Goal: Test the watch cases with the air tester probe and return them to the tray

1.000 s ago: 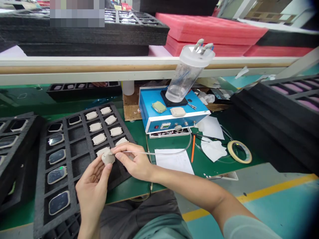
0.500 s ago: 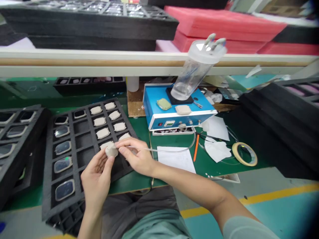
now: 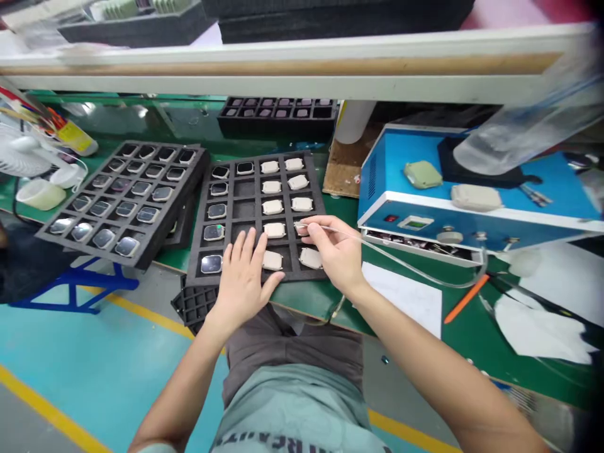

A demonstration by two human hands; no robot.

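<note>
A black foam tray (image 3: 244,209) lies before me, its compartments holding cream watch cases (image 3: 274,206) and dark-screened watch cases (image 3: 212,263). My left hand (image 3: 243,272) rests with fingers spread over the tray's near middle, beside a cream case in the front row. Pinched in my right hand (image 3: 336,253) is the end of a clear thin tube (image 3: 401,263), its tip over the tray's right column. My fingers hide most of the compartment beneath. From there the tube loops to the front of a blue control box (image 3: 377,207).
A second tray of watch cases (image 3: 106,207) stands left. On the blue box sit a green case (image 3: 423,175), a cream case (image 3: 476,197) and a blurred clear cylinder (image 3: 495,148). White paper (image 3: 401,296) and an orange stick (image 3: 466,299) lie right. A shelf edge (image 3: 292,66) crosses above.
My view has swung left. The cream watch case has left my left hand, which now lies spread on the tray. My right hand, still with the tube, is over the tray's right column.
</note>
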